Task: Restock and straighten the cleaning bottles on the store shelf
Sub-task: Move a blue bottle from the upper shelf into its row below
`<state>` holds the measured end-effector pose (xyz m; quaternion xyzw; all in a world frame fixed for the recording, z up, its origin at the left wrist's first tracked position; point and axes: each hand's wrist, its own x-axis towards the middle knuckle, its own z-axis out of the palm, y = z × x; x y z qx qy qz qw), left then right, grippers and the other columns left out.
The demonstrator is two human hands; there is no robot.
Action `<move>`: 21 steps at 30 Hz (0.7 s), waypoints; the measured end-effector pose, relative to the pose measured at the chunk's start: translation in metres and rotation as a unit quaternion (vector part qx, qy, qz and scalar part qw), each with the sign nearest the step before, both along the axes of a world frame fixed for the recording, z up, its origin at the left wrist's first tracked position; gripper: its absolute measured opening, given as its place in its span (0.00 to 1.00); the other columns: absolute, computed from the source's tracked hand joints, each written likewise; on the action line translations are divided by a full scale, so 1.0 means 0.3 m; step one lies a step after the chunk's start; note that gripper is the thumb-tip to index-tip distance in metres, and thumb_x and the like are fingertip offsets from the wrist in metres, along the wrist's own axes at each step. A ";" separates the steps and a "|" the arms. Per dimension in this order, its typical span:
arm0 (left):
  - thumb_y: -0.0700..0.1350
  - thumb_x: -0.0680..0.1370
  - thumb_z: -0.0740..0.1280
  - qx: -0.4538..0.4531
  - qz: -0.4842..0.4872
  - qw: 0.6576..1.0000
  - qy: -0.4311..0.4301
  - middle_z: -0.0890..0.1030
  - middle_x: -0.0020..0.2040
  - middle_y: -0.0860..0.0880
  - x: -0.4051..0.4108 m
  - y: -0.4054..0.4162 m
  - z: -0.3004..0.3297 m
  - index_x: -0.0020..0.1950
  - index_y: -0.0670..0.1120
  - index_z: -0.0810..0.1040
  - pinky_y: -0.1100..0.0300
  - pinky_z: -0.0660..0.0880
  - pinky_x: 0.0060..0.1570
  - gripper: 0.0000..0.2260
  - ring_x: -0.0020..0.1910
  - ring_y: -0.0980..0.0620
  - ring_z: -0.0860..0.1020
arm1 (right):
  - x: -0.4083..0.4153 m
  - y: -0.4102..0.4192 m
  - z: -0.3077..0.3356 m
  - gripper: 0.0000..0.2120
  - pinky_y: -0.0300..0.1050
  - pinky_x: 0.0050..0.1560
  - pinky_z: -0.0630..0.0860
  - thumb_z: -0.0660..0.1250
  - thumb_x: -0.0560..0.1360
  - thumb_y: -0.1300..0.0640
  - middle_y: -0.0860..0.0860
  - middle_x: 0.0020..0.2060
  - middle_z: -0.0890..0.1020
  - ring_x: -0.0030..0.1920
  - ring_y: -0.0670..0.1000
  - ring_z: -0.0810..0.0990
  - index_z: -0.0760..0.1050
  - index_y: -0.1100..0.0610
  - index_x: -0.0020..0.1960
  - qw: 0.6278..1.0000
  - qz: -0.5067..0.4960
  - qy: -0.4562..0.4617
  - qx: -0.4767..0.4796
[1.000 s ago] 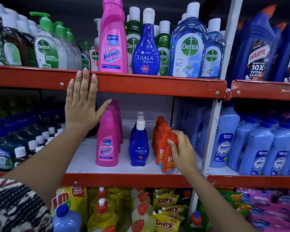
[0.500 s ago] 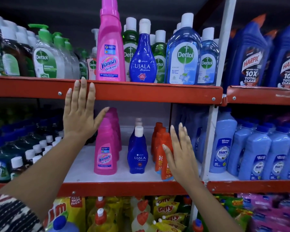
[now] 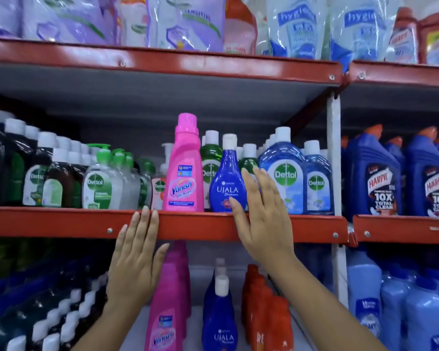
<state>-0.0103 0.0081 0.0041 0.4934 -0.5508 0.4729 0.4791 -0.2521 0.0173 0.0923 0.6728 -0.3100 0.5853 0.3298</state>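
Both hands were up at the middle shelf, flat and empty. The left hand (image 3: 134, 264) lay spread with fingers together, its fingertips resting on the red shelf edge (image 3: 61, 222), probably as a brace while the other arm reached. The right hand (image 3: 261, 219) was open too, fingers extended and slightly fanned, gripping nothing; its fingertips overlapped the right flank of the blue Ujala bottle (image 3: 227, 183), though whether they actually touched it could not be told. That open-palmed pose suited a nudge or a straightening push rather than a lift.

The Ujala bottle stood upright at the front lip of the shelf, label facing out, just right of the tall pink Vanish bottle (image 3: 184, 171), which was also upright and forward. Green Dettol bottles (image 3: 211, 160) sat behind them, and a large blue Dettol bottle (image 3: 285, 173) stood just right of the hand. Further left, pump dispensers (image 3: 102, 181) and dark bottles filled the row; far right, beyond the white upright, Harpic bottles (image 3: 375, 178) lined their own bay. Below, more Vanish, Ujala and orange bottles (image 3: 264, 312) ran back in files, so each single front bottle above likely served as facing stock. Refill pouches (image 3: 188, 21) crowded the top shelf.
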 end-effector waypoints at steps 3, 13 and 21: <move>0.56 0.84 0.46 0.009 -0.007 1.000 0.005 0.63 0.76 0.41 -0.002 0.007 0.011 0.75 0.37 0.62 0.52 0.49 0.77 0.28 0.79 0.51 0.51 | 0.050 -0.010 0.115 0.25 0.52 0.69 0.68 0.63 0.79 0.53 0.60 0.69 0.71 0.69 0.60 0.70 0.65 0.61 0.73 0.999 0.019 -0.018 0.029; 0.56 0.84 0.46 -0.007 0.006 1.000 -0.001 0.64 0.75 0.41 0.002 0.002 0.013 0.75 0.38 0.62 0.52 0.51 0.76 0.27 0.79 0.53 0.50 | 0.151 -0.067 0.365 0.30 0.48 0.42 0.68 0.62 0.78 0.47 0.58 0.63 0.71 0.55 0.61 0.78 0.56 0.51 0.77 0.991 0.019 -0.069 0.113; 0.56 0.84 0.45 -0.019 0.009 1.000 -0.012 0.47 0.81 0.51 0.017 -0.026 -0.001 0.77 0.41 0.56 0.53 0.48 0.77 0.26 0.79 0.53 0.48 | 0.139 -0.076 0.367 0.20 0.47 0.37 0.65 0.63 0.78 0.47 0.51 0.41 0.74 0.41 0.55 0.74 0.65 0.52 0.67 0.983 0.004 -0.082 0.165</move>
